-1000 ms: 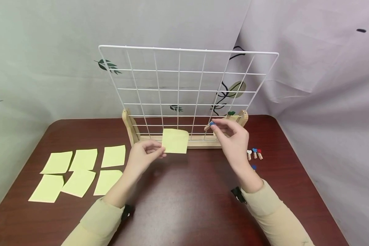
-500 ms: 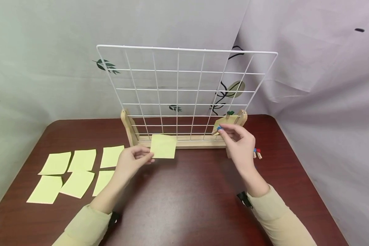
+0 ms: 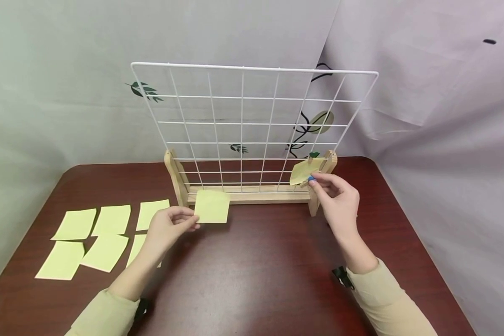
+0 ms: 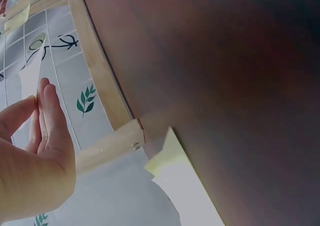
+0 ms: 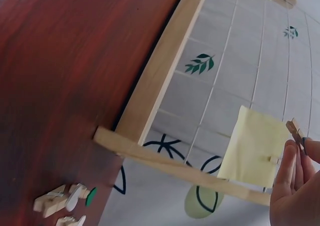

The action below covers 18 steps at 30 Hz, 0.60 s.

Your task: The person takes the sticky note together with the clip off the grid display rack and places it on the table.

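My left hand (image 3: 172,226) pinches a yellow sticky note (image 3: 212,206) by its left edge, in front of the lower left of the white wire grid (image 3: 242,123). Between thumb and fingers of my right hand (image 3: 338,198) is a small wooden clothespin (image 5: 294,128) with a blue top (image 3: 311,178). This hand is close to another sticky note (image 3: 304,171), which hangs at the grid's lower right. A clothespin with a green top (image 3: 314,154) sits at that hanging note's upper edge.
Several yellow sticky notes (image 3: 74,224) lie on the dark red table (image 3: 252,280) at the left. Loose clothespins (image 5: 52,201) lie on the table near the stand's right foot (image 3: 314,205). The grid stands in a wooden base (image 3: 260,198).
My left hand has moved left and toward me with its sticky note. The right hand has carried the blue-topped clothespin right, to beside the hanging note, which now shows more fully.
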### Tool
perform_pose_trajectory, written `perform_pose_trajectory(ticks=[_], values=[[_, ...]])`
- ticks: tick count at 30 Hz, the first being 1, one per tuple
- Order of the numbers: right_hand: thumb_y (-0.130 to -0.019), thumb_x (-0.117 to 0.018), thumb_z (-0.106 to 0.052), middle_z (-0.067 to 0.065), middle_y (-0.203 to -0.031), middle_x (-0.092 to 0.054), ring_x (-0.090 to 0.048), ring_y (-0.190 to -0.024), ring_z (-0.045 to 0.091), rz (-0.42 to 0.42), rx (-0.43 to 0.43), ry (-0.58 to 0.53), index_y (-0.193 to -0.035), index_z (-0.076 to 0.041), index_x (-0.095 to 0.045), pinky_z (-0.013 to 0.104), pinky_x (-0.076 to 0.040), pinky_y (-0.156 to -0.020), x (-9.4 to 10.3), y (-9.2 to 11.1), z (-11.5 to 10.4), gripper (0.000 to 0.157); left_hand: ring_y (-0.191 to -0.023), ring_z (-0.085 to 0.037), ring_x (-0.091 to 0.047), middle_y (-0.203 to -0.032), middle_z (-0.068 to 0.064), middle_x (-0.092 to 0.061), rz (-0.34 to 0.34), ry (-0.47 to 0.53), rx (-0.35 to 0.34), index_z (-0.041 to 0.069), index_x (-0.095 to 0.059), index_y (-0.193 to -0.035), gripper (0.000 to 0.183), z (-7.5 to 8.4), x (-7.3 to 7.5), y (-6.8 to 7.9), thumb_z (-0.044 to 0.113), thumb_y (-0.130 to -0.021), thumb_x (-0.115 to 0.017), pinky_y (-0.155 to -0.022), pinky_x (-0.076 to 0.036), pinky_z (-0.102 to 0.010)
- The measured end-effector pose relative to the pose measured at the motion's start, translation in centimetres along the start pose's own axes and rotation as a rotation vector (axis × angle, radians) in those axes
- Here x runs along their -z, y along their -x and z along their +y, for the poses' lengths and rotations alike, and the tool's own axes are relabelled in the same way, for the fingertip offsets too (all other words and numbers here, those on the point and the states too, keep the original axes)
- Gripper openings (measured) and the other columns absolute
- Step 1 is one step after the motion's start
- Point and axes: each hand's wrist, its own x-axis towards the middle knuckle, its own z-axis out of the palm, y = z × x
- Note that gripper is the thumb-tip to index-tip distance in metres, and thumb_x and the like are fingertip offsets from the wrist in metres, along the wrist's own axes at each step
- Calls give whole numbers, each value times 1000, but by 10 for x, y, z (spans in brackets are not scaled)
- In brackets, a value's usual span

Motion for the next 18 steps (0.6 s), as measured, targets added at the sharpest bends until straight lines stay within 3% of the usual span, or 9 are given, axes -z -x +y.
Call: perform_pose_trajectory(ticks=[8,18], values=[[-90,-80,7,-29,-82,-74,-70,-69,-7,19,-25,35,-104,6,-81,8,-53,-66,15,2,8,14,-73,-2,-77,-95,-21,-81,-11,-41,38,-16,-70,-114,24,-7,10,7,2,-98,-74,-75,-64,-21],[-91,-79,4,-31,-81,-73,-72,-70,-8,25,-70,89,-107,5,-81,8,-53,-64,35,7,17,15,-72,-2,-76,-91,-21,-81,-43,-119,35,-16,-70,-112,23,-14,23,15,3,-98,-73,-73,-63,-19]])
